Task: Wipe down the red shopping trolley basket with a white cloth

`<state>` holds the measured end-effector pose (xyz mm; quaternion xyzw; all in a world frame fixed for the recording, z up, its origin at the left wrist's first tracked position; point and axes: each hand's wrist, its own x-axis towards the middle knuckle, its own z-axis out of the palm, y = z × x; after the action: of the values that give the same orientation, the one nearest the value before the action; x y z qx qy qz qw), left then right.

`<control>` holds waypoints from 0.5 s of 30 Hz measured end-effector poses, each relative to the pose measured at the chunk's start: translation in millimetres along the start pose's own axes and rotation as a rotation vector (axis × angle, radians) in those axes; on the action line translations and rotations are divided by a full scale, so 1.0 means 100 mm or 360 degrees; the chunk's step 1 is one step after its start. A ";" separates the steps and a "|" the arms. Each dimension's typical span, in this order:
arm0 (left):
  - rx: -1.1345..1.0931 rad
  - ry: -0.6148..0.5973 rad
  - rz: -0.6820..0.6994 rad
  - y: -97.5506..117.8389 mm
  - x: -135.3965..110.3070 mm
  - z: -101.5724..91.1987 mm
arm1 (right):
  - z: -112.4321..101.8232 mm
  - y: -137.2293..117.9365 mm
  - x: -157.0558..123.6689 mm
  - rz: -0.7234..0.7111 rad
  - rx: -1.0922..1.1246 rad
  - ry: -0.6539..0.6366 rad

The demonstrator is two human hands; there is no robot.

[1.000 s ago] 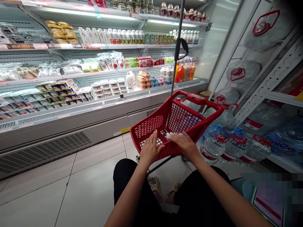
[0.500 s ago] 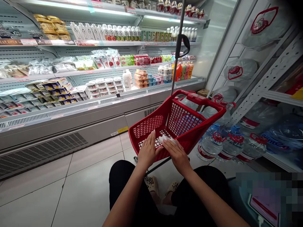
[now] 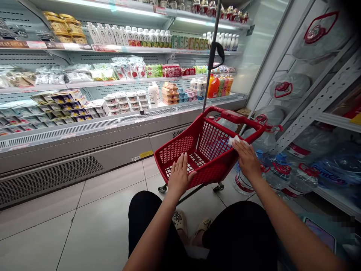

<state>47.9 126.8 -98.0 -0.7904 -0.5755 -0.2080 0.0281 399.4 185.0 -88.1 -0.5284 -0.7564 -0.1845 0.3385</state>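
A small red shopping cart with perforated basket walls stands before my knees, nothing lying inside it. My right hand presses a crumpled white tissue on the cart's rim, toward the handle end; the fingers cover most of the tissue. My left hand rests on the rim at the near left, its fingers stretched out and holding nothing. The red cart handle lies beyond my right hand.
A refrigerated case with dairy goods runs along the back. Large water bottles stand right of the cart by a white rack. A dark pole rises behind the cart. A phone lies at lower right.
My right hand has slid the tissue along the rim, away from my left hand toward the handle end at upper right. My left hand has stayed nearly in place.
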 end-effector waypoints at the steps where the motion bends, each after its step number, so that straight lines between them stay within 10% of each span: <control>1: 0.0003 0.0020 -0.0005 0.02 0.03 0.02 | 0.07 -0.07 0.03 0.0011 0.0043 -0.0007; 10: -0.0136 0.0003 0.0077 0.10 0.27 0.06 | 0.46 -1.33 -0.12 -0.0343 0.0429 -0.0299; 15: -0.0209 -0.0236 0.0507 -0.28 0.21 -0.15 | 0.40 -1.11 -0.06 -0.0528 0.0367 -0.0384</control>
<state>22.8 151.3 -82.0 -0.8849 -0.4286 -0.1792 -0.0335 285.4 165.5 -111.7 -0.3730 -0.8839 -0.0855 0.2689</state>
